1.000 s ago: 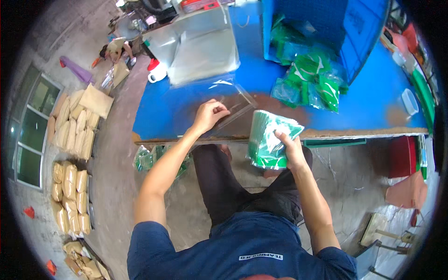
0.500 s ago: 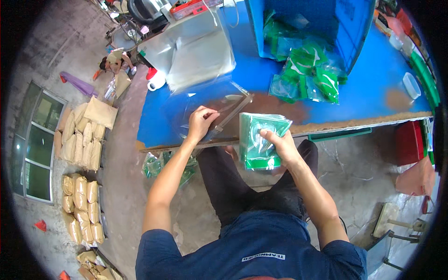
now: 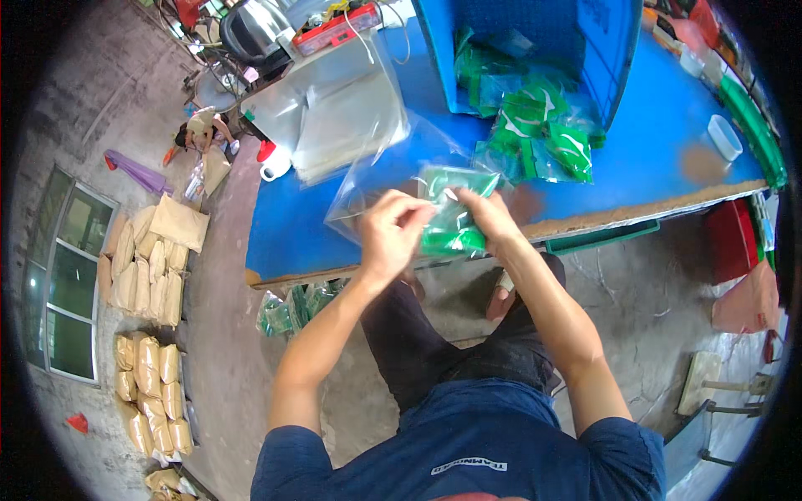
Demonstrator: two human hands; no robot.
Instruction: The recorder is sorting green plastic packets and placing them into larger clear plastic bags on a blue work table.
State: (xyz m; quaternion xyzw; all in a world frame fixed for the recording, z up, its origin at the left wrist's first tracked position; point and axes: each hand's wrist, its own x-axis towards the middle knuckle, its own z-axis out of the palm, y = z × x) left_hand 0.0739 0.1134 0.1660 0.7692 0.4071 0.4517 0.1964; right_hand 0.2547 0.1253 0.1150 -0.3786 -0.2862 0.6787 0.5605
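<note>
My right hand (image 3: 489, 219) grips a stack of green-and-clear plastic packets (image 3: 455, 240), thumb on top, above the near edge of the blue table. Beside it, my left hand (image 3: 389, 236) pinches the edge of a large clear plastic bag (image 3: 349, 199). The bag's film spreads over the tabletop behind both hands, and the stack's far end overlaps it. Whether the packets are inside the bag's mouth I cannot tell. More clear bags (image 3: 355, 125) lie flat in a pile farther back on the left.
A blue crate (image 3: 616, 58) lies on its side, loose green packets (image 3: 535, 138) spilling from it. A white cup (image 3: 275, 164), a kettle (image 3: 251, 32) and a clear plastic dish (image 3: 724, 138) stand around the table (image 3: 284, 238). Brown sacks (image 3: 150, 376) line the left floor; a person (image 3: 202, 129) crouches beyond.
The stack in my right hand has moved up and left over the table. My left hand has shifted right beside it, lifting and drawing the clear bag's edge toward the packets.
</note>
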